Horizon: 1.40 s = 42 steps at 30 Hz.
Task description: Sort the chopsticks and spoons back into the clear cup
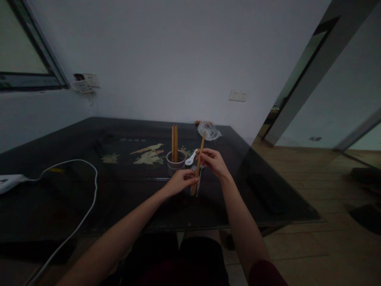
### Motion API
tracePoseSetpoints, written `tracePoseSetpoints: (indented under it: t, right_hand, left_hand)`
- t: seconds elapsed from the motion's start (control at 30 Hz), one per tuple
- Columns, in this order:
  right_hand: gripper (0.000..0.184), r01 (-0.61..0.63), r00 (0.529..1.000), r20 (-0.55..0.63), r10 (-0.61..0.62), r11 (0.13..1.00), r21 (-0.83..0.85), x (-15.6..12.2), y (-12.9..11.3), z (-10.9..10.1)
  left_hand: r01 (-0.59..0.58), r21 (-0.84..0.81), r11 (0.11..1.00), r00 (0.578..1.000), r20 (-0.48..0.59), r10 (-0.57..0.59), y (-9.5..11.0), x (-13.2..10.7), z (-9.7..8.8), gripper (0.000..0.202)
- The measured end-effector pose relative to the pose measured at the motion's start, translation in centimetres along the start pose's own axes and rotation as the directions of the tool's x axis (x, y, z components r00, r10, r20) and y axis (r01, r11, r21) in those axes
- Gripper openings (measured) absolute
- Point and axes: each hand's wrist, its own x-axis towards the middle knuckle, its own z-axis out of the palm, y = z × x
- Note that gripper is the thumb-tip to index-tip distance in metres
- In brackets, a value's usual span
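Wooden chopsticks (199, 159) slant between my two hands, their upper ends pointing away from me. My right hand (213, 162) pinches them at about mid-length. Lower down, my left hand (182, 181) has its thumb and fingers closed around them. A grey cup (176, 166) stands just beyond my left hand, with several more chopsticks (174, 143) upright in it. Between the cup and my right hand lies a white soup spoon (189, 160). A thin metal utensil (199, 184) rests beside the chopsticks' lower ends; its kind is partly hidden.
The dark glossy table (119, 202) bears a bird-and-flower picture. A crumpled clear plastic bag (209, 131) sits at its far edge by the wall. On the left are a white power strip (12, 182) and its looping cable (95, 186). A dark flat object (266, 192) lies at right.
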Motion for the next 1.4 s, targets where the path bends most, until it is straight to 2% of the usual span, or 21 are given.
tracePoseSetpoints:
  t: [0.2,0.4,0.47,0.6,0.77,1.1,1.4]
  right_hand:
    - [0.023,0.018,1.0,-0.006,-0.018,0.999,-0.027,0.0,-0.1,-0.2]
    - [0.022,0.098,0.993,-0.054,-0.107,0.986,-0.137,-0.1,-0.6,0.4]
    - [0.022,0.115,0.989,-0.068,-0.13,0.974,-0.194,-0.2,-0.7,0.8]
    - [0.024,0.121,0.985,-0.087,-0.149,0.955,-0.27,-0.3,-0.8,1.5]
    - [0.022,0.129,0.987,-0.058,-0.149,0.957,-0.261,-0.2,-0.5,1.9]
    - [0.025,0.094,0.995,-0.011,-0.1,0.961,-0.259,-0.1,-0.3,1.9]
    - [0.023,0.086,0.996,-0.011,-0.092,0.964,-0.252,-0.3,-0.8,1.8]
  left_hand:
    - [-0.006,0.01,1.0,1.0,0.015,0.006,0.0,0.0,-0.3,0.026]
    - [-0.086,0.195,0.977,0.993,-0.057,0.098,0.0,-0.1,-0.6,0.026]
    - [-0.111,0.318,0.942,0.983,-0.105,0.152,0.1,-0.2,-0.7,0.024]
    - [-0.087,0.582,0.809,0.955,-0.182,0.234,0.5,-0.6,-0.8,0.02]
    - [-0.071,0.697,0.714,0.938,-0.197,0.286,0.7,-0.7,-1.0,0.019]
    - [-0.006,0.773,0.635,0.937,-0.217,0.273,0.9,-0.7,-0.9,0.02]
    - [-0.027,0.749,0.662,0.941,-0.204,0.27,0.7,-0.6,-0.9,0.02]
